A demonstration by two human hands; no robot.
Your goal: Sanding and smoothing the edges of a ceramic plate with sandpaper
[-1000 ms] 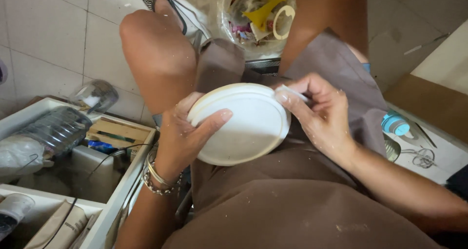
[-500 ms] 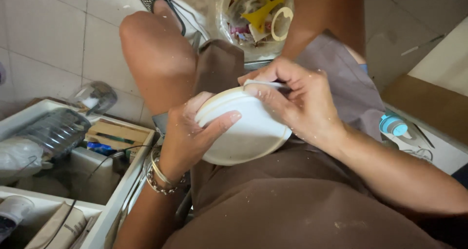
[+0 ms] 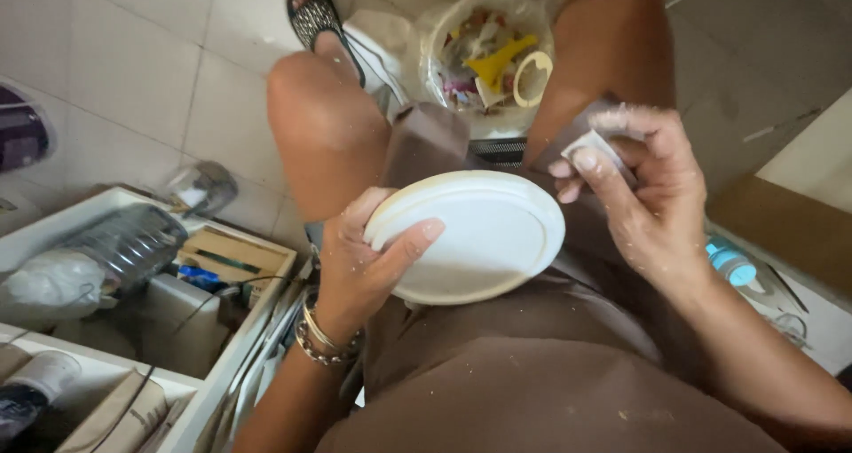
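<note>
With the left hand [image 3: 359,262] gripping the white disc [image 3: 466,236] by its rim, the right hand [image 3: 643,196], pinched on a small abrasive scrap [image 3: 593,144] just above the disc, should rub lightly and evenly.

The left hand [image 3: 359,267] grips a round white plate [image 3: 470,236] by its left rim, thumb across its face, above the person's brown-aproned lap. The right hand [image 3: 643,191], dusted with white powder, pinches a small grey sanding pad [image 3: 596,144] just beside the plate's upper right edge. A bag of scraps [image 3: 488,58] sits on the tiled floor [image 3: 133,71] between the knees.
</note>
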